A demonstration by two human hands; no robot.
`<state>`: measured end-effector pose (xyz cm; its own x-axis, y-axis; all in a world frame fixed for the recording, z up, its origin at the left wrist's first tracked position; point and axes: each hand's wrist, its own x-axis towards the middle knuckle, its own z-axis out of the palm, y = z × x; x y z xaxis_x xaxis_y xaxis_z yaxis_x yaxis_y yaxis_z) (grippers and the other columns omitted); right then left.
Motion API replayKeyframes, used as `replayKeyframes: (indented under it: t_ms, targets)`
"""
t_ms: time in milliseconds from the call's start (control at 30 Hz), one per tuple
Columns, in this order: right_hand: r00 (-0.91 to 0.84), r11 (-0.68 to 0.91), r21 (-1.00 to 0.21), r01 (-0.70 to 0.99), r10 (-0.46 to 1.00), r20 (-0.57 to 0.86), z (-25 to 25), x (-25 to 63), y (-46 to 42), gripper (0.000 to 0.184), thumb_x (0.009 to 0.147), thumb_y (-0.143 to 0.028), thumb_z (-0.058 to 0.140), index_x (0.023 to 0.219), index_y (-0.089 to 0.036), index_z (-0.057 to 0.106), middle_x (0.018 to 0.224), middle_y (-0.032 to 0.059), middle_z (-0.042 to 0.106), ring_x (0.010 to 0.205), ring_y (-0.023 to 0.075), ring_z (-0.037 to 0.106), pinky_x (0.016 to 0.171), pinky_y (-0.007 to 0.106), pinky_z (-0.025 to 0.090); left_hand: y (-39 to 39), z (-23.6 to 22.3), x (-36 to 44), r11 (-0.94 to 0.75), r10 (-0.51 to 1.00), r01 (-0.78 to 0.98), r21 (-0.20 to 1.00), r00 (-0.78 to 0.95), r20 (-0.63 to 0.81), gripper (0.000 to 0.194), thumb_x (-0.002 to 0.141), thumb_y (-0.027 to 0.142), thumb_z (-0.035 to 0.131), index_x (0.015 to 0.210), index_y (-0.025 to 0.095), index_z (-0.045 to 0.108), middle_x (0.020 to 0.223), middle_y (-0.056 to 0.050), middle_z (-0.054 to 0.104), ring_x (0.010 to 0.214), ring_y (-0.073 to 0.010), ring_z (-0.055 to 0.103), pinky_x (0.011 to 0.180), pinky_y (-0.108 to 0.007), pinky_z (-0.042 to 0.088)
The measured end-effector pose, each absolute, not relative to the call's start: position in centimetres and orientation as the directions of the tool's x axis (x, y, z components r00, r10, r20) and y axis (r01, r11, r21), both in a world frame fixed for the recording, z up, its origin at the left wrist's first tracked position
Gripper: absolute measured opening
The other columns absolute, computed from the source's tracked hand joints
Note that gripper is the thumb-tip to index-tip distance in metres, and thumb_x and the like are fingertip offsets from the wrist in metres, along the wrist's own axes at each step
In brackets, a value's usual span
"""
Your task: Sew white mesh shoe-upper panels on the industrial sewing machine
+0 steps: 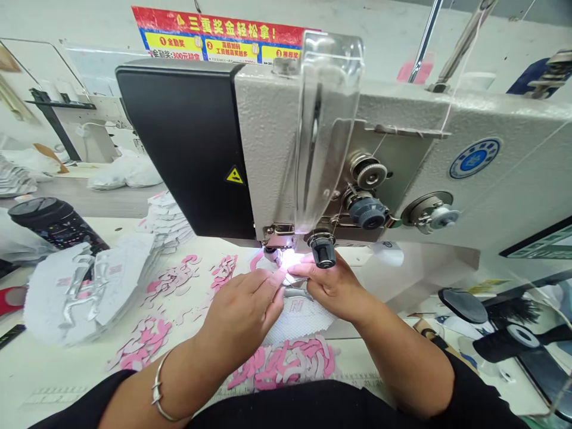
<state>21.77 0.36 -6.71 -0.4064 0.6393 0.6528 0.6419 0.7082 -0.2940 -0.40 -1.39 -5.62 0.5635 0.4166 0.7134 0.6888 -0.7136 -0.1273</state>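
A white table (49, 363) carries a sewing machine (286, 131), by which everything else on it is placed. A tall stack of white cut pieces (167, 220) is piled just left of the machine, and a stack of white mesh shoe uppers (84, 292) is laid farther left. Beyond those uppers, a black bottle (56, 223) is set down. Pink cut pieces (172, 277) are scattered in front of the machine, with a denser heap of pink pieces (281, 363) lying nearest the table's near side.
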Motion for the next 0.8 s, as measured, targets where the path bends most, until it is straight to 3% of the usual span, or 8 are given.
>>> replayKeyframes:
  t_ms: [267, 500, 800]
  targets:
    - [-0.435, 0.705, -0.252, 0.663, 0.636, 0.637, -6.2, 21.5, 0.0, 0.041, 0.087, -0.008, 0.051, 0.114, -0.031, 0.072, 0.090, 0.0028, 0.064, 0.089, 0.0175, 0.058, 0.085, 0.034, 0.049, -1.1, -5.8, -0.6, -0.705, 0.457, 0.704, -0.085, 0.542, 0.705, 0.025, 0.091, 0.021, 0.059, 0.115, 0.018, 0.064, 0.097, -0.005, 0.075, 0.089, -0.0201, 0.072, 0.077, -0.032, 0.057]
    - [-0.436, 0.642, -0.197, 0.741, 0.684, 0.585, -6.4, 20.8, -1.0, 0.044, 0.089, -0.011, 0.053, 0.124, -0.033, 0.067, 0.094, 0.0046, 0.062, 0.093, 0.0199, 0.056, 0.084, 0.034, 0.049, -0.3, -5.8, -1.5, -0.734, 0.435, 0.676, -0.066, 0.543, 0.718, 0.026, 0.092, 0.023, 0.059, 0.117, 0.020, 0.065, 0.103, -0.005, 0.075, 0.092, -0.0205, 0.071, 0.081, -0.034, 0.058]
    - [-0.411, 0.579, -0.059, 0.813, 0.644, 0.646, -7.1, 19.7, -2.0, 0.042, 0.090, -0.015, 0.052, 0.128, -0.027, 0.063, 0.099, 0.0096, 0.062, 0.092, 0.0239, 0.055, 0.082, 0.037, 0.050, 0.8, -5.7, -2.4, -0.798, 0.422, 0.603, -0.010, 0.571, 0.704, 0.027, 0.090, 0.022, 0.062, 0.117, 0.021, 0.066, 0.106, -0.003, 0.075, 0.099, -0.0184, 0.070, 0.089, -0.033, 0.056]
